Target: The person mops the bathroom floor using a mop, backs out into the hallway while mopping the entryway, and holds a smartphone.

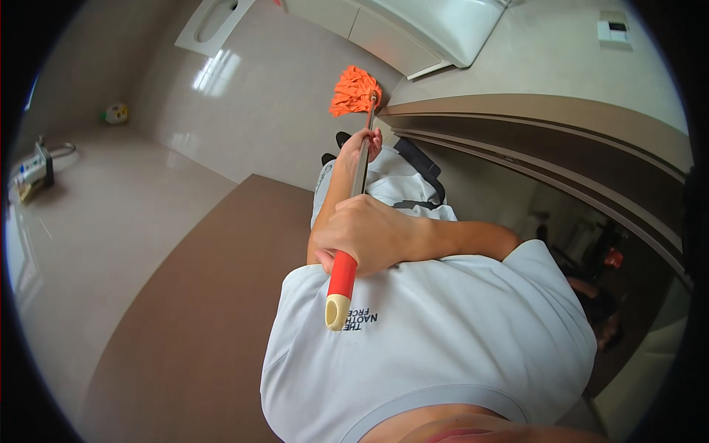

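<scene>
A mop runs up the middle of the view, away from my chest. Its head is a bunch of orange strips (pixel 353 91), far off over the tiled floor; I cannot tell whether it touches. The metal pole (pixel 361 171) ends near me in a red grip (pixel 342 275) with a cream cap. My right hand (pixel 369 230) is wrapped round the upper pole, just above the red grip's far end, close to my shirt. Farther down, my left hand (pixel 360 145) is closed round the pole, nearer the orange head.
A brown door panel (pixel 199 310) stands at the left, a brown door frame (pixel 546 111) at the right. Beyond are a white squat toilet (pixel 193 31) and a washbasin (pixel 450 26) over a pale cabinet (pixel 395 40). A shower fixture (pixel 43 168) hangs far left.
</scene>
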A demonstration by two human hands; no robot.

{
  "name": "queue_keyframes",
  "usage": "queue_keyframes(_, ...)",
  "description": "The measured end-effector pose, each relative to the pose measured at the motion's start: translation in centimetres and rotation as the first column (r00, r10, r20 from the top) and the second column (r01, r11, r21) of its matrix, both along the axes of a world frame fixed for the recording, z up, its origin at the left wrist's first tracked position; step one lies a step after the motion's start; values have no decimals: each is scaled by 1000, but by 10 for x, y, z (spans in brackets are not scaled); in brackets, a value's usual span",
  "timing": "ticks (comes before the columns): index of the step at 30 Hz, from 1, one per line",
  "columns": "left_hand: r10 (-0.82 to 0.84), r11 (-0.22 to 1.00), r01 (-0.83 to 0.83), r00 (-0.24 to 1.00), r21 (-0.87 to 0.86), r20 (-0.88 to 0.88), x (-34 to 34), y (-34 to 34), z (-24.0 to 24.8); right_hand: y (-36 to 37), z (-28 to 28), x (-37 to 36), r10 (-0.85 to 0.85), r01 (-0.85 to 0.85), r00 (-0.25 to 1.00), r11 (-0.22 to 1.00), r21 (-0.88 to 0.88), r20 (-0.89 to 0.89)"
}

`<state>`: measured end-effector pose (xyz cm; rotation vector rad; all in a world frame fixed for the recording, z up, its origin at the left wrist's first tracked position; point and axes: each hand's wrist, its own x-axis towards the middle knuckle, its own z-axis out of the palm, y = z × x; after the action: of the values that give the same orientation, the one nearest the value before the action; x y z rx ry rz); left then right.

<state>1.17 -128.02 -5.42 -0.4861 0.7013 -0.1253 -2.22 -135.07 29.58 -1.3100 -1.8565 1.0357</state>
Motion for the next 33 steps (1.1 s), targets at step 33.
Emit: queue_keyframes(33, 480, 839, -318, 814, 443, -326, -85, -98, -23, -142, -85, 122, 171, -168, 950, 985, 35, -261)
